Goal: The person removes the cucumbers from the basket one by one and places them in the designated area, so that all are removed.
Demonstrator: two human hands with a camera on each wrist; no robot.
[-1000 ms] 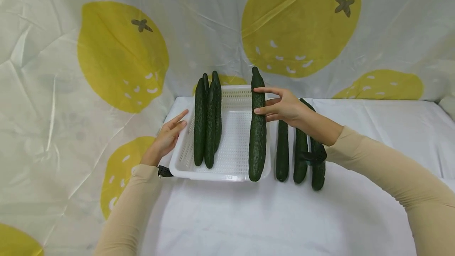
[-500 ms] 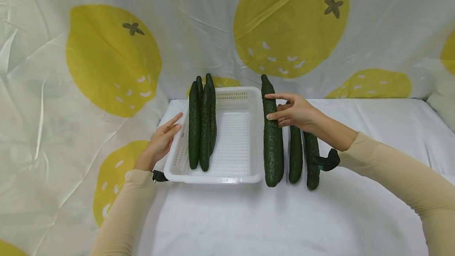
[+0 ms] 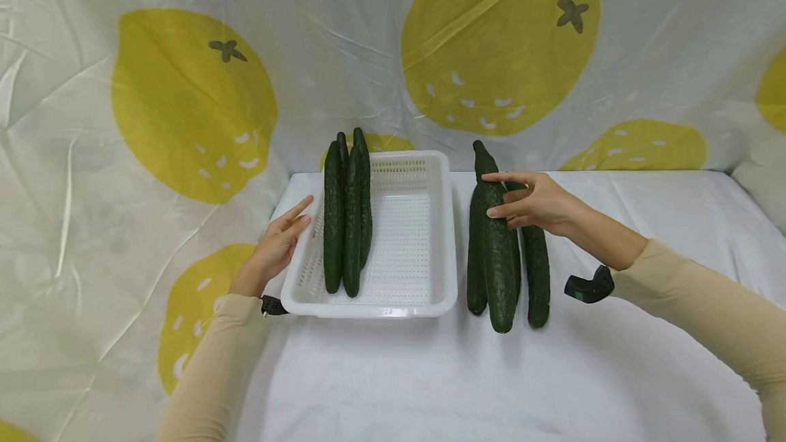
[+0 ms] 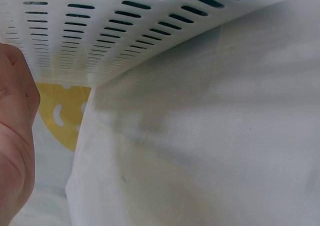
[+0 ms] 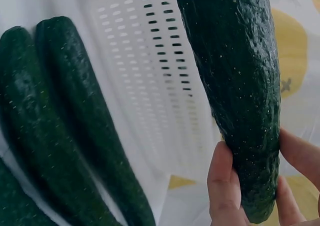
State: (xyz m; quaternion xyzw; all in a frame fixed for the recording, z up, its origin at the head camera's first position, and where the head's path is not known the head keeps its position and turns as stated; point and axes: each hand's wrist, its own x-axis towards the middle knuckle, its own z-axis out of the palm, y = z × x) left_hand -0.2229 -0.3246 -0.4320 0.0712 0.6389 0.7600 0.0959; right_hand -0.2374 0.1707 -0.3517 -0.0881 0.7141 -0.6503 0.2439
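In the head view, my right hand (image 3: 540, 203) pinches a dark green cucumber (image 3: 500, 264) near its upper end, thumb and fingers on opposite sides. The right wrist view shows the same cucumber (image 5: 240, 86) held above the table. Below it lie other cucumbers (image 3: 537, 278) side by side on the cloth, partly hidden by the held one. A white perforated plastic basket (image 3: 445, 244) stands to their left, with several cucumbers (image 3: 351, 224) leaning together along its left side. My left hand (image 3: 276, 247) rests against the basket's left side with straight fingers.
A white cloth (image 3: 393, 374) covers the table. Behind and to the left hangs a pale curtain (image 3: 344, 53) printed with yellow lemons. A black wrist camera (image 3: 589, 285) sits at the right sleeve, another (image 3: 272, 305) beside the basket's front left corner.
My right hand has carried the cucumber rightward, from over the basket's right rim to above the cucumbers on the cloth. The left hand keeps its place at the basket.
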